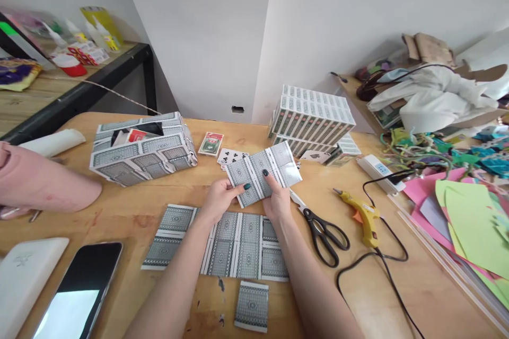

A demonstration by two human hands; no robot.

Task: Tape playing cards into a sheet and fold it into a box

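Observation:
A strip of joined playing cards (260,176), grey patterned backs up, is held tilted above the table. My left hand (221,198) pinches its left end, thumb on top. Toward the strip's lower right edge, my right hand (276,196) grips it, also with the thumb on top. Beneath my forearms lies a larger panel of joined cards (226,243), partly hidden by them. A single folded or cut card piece (252,306) rests nearer me. Just right of my right hand are black-handled scissors (324,233), blades partly hidden.
A card-covered box (143,151) stands left, near a card pack (211,143) and loose face-up cards (233,157). Stacked card packs (314,116) stand behind. A yellow glue gun (363,217) with its cord, coloured paper (473,222), a phone (79,286) and a pink bottle (43,183) lie around.

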